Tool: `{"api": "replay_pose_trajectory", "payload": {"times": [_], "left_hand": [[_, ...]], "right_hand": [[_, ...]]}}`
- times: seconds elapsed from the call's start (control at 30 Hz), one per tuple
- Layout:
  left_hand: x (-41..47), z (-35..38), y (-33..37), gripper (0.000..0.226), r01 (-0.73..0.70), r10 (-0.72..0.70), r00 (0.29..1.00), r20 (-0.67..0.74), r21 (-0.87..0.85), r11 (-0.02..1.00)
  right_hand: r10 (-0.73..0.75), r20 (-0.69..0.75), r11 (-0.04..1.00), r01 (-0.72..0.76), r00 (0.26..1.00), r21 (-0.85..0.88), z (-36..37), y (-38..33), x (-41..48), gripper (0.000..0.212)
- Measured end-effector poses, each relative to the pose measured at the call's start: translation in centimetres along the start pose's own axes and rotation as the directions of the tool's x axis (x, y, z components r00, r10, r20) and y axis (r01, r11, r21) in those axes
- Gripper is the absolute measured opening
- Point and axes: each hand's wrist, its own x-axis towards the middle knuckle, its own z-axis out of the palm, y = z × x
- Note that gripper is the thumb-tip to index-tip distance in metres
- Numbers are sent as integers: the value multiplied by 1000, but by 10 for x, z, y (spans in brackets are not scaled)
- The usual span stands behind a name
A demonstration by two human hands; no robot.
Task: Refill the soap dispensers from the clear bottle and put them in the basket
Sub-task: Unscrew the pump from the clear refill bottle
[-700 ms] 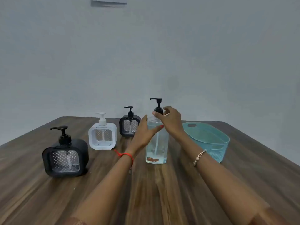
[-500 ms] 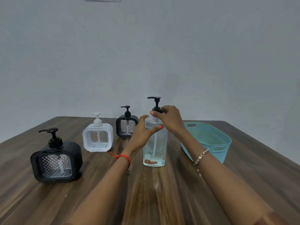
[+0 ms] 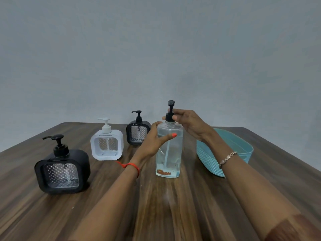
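A: What is on the wooden table [image 3: 173,211]?

B: A clear bottle [image 3: 169,150] with a black pump [image 3: 170,111] stands upright in the middle. To its left are three square soap dispensers: a near black dispenser [image 3: 62,171], a white dispenser [image 3: 106,145] behind it, and a far black dispenser [image 3: 138,133]. A teal basket [image 3: 243,148] sits to the right, partly hidden behind the right forearm.

A: And the hands?

B: The left hand [image 3: 152,141] wraps the bottle's shoulder, thumb in front, its fingers partly covering the far black dispenser. The right hand [image 3: 190,123] has its fingertips closed around the pump collar.

A: Any change from half a second ago?

B: The pump nozzle pointed left; now it faces the camera, so the cap has turned. Both grips are unchanged, and the bottle stays in place.
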Motion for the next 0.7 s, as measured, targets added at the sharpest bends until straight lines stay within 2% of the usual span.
{"api": "replay_pose_trajectory", "payload": {"times": [0.07,0.1,0.17,0.2,0.23,0.3,0.37,0.43,0.47,0.53,0.57,0.6,0.67,0.7], "left_hand": [[-2,1,0,56,-5,5,1000,-3,-11,1000],[-3,1,0,55,-9,9,1000,1,-11,1000],[-5,2,2,56,-16,16,1000,10,-18,1000],[-6,2,2,57,-15,15,1000,12,-20,1000],[-6,2,3,57,-16,16,1000,10,-17,1000],[-8,3,5,53,-13,13,1000,3,-19,1000],[-8,3,4,52,-9,8,1000,-2,-27,1000],[-9,4,5,54,-12,12,1000,-7,-22,1000],[-9,4,5,54,-13,12,1000,-11,-22,1000],[-9,5,6,54,-12,11,1000,-16,-24,1000],[-9,5,6,53,-10,9,1000,-13,-24,1000],[-10,5,6,52,-9,9,1000,-7,-29,1000],[-10,5,6,55,-9,10,1000,1,-50,999],[-11,5,6,56,-9,9,1000,-1,-57,998]], "right_hand": [[1,-53,996,-6,999,-94,7,-5,-2,24],[-4,-120,978,-21,993,-205,13,-8,-2,24],[-68,-278,856,-87,958,-509,25,-8,0,37],[-113,-332,774,-127,936,-621,29,-9,2,43],[-140,-352,736,-141,925,-662,31,-9,3,45],[-106,-331,777,-130,938,-616,30,-14,3,34],[-2,-279,883,-130,960,-452,23,-17,3,21],[93,-191,975,-129,977,-183,13,-17,1,26],[124,-134,989,-133,983,-59,9,-15,-1,28],[134,-82,990,-131,988,43,4,-11,-3,29],[121,-102,993,-121,987,6,6,-10,-3,30],[97,-154,988,-113,983,-101,11,-9,-4,32],[6,-296,919,-122,955,-375,22,-9,-2,38],[-51,-356,890,-119,933,-440,27,-9,-1,40]]}}
